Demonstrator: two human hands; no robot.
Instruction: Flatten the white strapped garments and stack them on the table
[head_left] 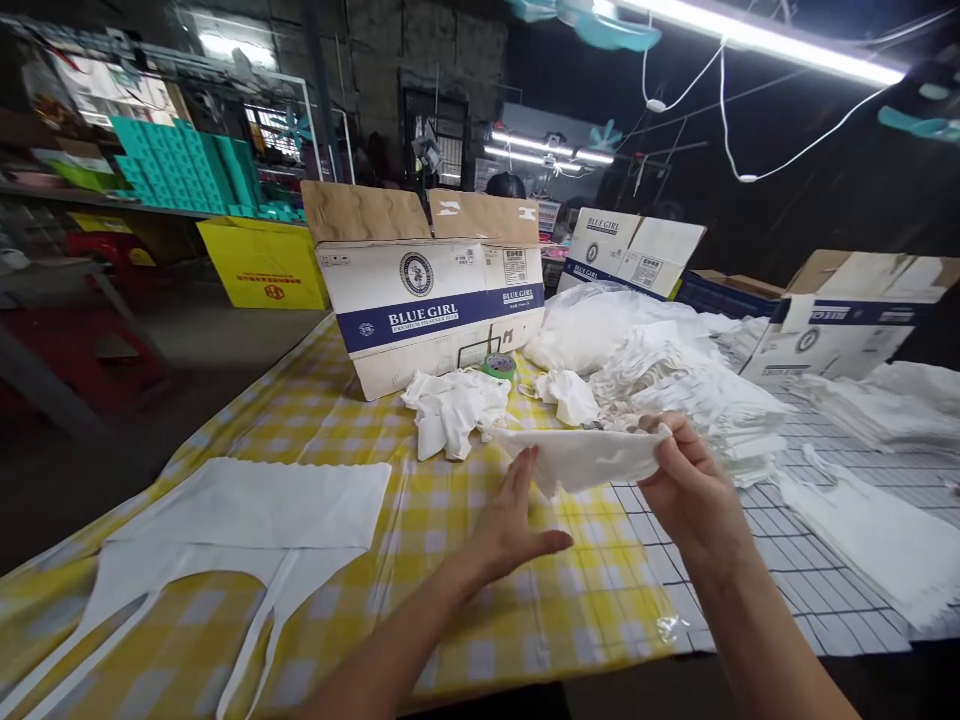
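Note:
My right hand point(697, 490) pinches the right end of a white fabric piece point(592, 458), which hangs stretched sideways above the table. My left hand point(506, 525) is open, thumb spread away from the fingers. Its fingertips are at the left part of the fabric; whether they press on it I cannot tell. To the left a white camisole point(247, 505) with thin straps lies flat, its straps pointing toward me. Beyond my hands are a crumpled white cloth bundle point(454, 408) and a smaller white bundle point(568, 398).
A green tape roll point(499, 367) lies before a Blue Girl carton point(442, 310). Heaped white garments point(675, 390) cover the back right, with folded white pieces point(877, 540) nearer. The yellow checked tablecloth point(420, 520) meets a white grid cloth point(750, 590). A yellow bag point(262, 265) stands behind.

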